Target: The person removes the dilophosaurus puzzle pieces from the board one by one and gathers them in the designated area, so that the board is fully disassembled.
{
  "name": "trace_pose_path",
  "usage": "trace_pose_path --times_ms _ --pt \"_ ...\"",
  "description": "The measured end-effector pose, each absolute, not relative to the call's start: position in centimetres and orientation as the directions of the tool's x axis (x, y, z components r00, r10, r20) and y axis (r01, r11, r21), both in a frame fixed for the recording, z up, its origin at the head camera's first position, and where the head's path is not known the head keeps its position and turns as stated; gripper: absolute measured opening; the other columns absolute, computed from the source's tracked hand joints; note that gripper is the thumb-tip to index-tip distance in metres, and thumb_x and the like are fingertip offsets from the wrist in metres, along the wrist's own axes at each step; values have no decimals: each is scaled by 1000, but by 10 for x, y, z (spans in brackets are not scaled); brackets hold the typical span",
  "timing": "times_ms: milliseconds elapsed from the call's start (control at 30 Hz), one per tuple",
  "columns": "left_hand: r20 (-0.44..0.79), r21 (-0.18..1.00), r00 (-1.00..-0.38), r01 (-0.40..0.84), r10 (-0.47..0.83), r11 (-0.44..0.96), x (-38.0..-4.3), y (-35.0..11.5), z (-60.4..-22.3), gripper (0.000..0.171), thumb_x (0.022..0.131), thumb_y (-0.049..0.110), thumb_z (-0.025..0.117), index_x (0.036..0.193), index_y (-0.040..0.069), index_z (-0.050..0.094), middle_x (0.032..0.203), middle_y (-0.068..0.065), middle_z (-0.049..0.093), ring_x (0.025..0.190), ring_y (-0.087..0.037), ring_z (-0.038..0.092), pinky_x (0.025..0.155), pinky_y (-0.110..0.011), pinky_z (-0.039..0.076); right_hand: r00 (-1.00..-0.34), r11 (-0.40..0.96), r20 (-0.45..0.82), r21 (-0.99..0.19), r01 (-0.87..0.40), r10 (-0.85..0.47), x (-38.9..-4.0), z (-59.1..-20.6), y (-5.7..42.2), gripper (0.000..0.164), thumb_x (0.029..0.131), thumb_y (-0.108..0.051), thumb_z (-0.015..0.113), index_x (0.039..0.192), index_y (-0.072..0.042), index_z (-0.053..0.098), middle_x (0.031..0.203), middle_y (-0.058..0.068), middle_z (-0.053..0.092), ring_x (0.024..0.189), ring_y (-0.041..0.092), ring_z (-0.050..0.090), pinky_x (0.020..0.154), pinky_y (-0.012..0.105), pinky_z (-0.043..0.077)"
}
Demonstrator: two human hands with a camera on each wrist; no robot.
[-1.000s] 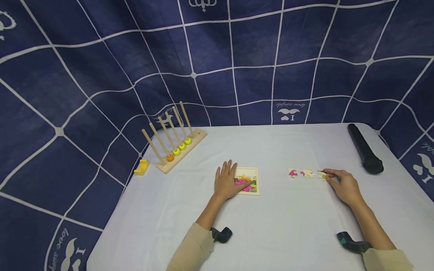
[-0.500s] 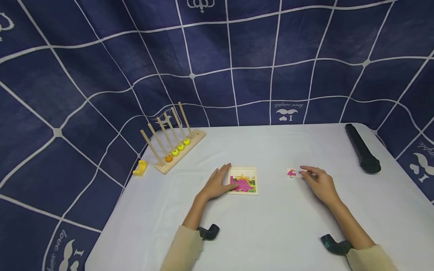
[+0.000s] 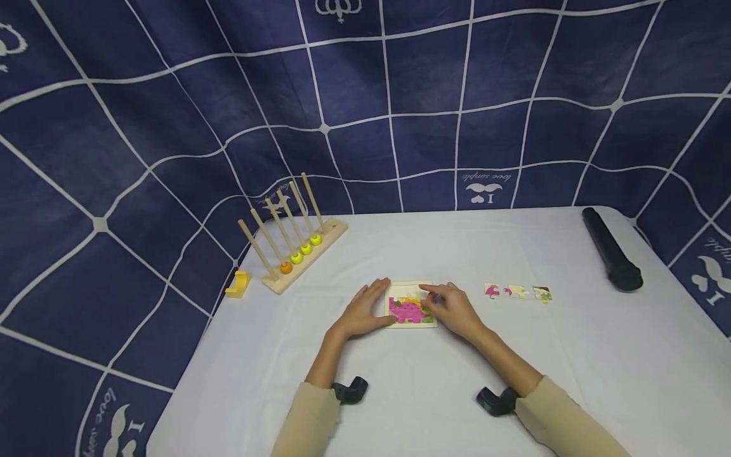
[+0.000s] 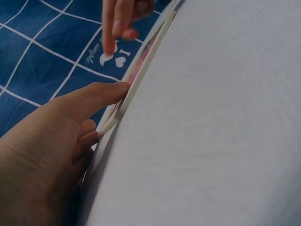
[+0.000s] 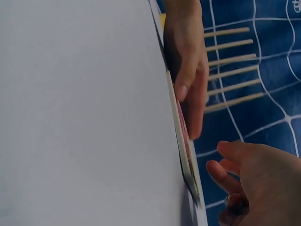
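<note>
In the head view a square jigsaw puzzle tray (image 3: 414, 326) with a pink dinosaur picture lies on the table. My left hand (image 3: 361, 313) holds it at the left side. The thumb lies along the near rim and the fingers reach the far left corner; the left wrist view shows that thumb (image 4: 106, 96) against the rim. Over the tray's right part hovers my right hand (image 3: 454, 312), index finger and thumb apart. The right wrist view shows nothing between its fingers (image 5: 235, 149). Three loose puzzle pieces, a pink one (image 3: 492, 291), a pale one (image 3: 517, 292) and a green one (image 3: 542, 294), lie to the right.
A wooden peg stand (image 3: 280, 282) with an orange and several yellow beads is at the back left, beside a yellow block (image 3: 238, 284). At the back right lies a black microphone-shaped object (image 3: 612, 251). A dark blue curtain (image 3: 365, 146) hangs behind the white table (image 3: 428, 393).
My right hand has left the loose pieces and moved left to the tray; the three pieces stay in their row. My left hand has slid from over the tray to its left edge.
</note>
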State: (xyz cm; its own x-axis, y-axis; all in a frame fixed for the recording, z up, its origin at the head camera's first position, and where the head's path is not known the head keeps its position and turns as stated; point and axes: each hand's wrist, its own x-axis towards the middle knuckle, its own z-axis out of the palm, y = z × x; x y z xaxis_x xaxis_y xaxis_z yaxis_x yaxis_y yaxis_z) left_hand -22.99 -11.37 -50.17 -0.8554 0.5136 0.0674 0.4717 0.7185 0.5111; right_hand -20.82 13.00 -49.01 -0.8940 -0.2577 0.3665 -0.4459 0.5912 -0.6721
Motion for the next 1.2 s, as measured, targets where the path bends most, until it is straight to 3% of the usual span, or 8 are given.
trace_pose_path --times_ms 200,333,433,533,900,1200 --pt "77 485 -855 482 513 730 -230 -115 -503 86 75 56 60 142 13 26 148 3 23 137 -13 14 112 -33 9 -876 564 352 -670 -482 -331 -219 -494 101 37 77 -18 71 111 -6 64 71 -11 59 70 11 51 86 39 42" --pt "80 475 -854 486 514 734 -230 -114 -505 85 76 56 59 142 14 27 148 3 23 137 -12 14 112 -33 9 -873 601 325 -634 -486 -364 -222 -499 95 39 76 -25 72 110 -6 65 74 -9 58 73 12 50 82 35 44" --pt "77 472 -856 482 510 738 -230 -113 -505 84 76 55 59 142 14 27 148 3 23 137 -11 14 112 -32 8 -878 624 294 -619 -477 -378 -222 -501 94 39 76 -28 71 108 -7 66 84 -3 62 79 13 50 71 31 44" --pt "79 466 -859 481 506 743 -231 -114 -504 83 76 54 60 142 14 27 148 3 23 137 -12 14 112 -32 9 -876 636 282 -606 -478 -390 -222 -499 93 36 76 -29 71 106 -9 67 89 -1 63 81 13 50 70 30 44" --pt "68 464 -871 460 487 757 -229 -114 -506 88 74 57 60 143 14 24 147 3 24 136 -10 15 112 -30 8 -871 599 310 -635 -488 -380 -221 -499 90 29 74 -22 73 100 -10 67 77 -4 58 76 14 49 66 29 42" --pt "77 470 -868 465 490 750 -229 -114 -503 88 74 55 61 143 13 24 147 1 24 136 -12 15 112 -31 9 -847 559 379 -636 -531 -374 -222 -501 92 26 73 -19 74 97 -13 67 77 -4 60 78 15 51 68 31 43"
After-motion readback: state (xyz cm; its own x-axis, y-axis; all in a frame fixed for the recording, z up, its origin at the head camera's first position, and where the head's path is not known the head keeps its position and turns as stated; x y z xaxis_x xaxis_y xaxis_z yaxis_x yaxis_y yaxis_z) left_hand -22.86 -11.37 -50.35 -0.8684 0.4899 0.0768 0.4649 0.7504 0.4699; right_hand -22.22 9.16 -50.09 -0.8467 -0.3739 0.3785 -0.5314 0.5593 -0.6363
